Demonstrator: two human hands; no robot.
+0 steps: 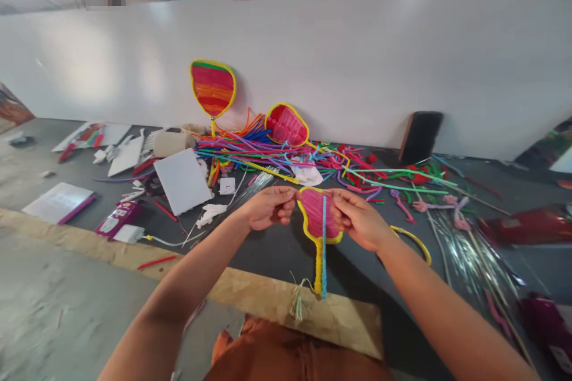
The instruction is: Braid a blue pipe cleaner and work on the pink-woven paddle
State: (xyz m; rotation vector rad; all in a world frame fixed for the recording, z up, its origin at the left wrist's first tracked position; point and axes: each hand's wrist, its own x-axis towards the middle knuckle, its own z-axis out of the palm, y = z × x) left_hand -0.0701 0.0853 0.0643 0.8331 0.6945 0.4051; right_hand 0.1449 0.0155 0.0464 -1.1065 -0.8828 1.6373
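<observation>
My right hand point(361, 220) is closed in a pinch at the upper end of a light blue pipe cleaner point(324, 250), which hangs straight down. Fingers bent and thumb pressed to them, my left hand point(270, 208) is also closed; whatever it may hold is too small to make out. Between and below both hands is a pink hand fan point(315, 211) edged in yellow pipe cleaner, its yellow handle pointing toward me. The blue strip passes in front of the fan and runs beside the handle. A pale tassel point(298, 303) lies near the handle's end.
Behind my hands lies a heap of coloured pipe cleaners point(254, 152). Two finished-looking fans, one striped point(213, 92) and one pink-red point(286, 125), lean against the white partition point(357, 53). A phone point(420, 137) stands at the right. A purple glue gun point(118, 218) sits left.
</observation>
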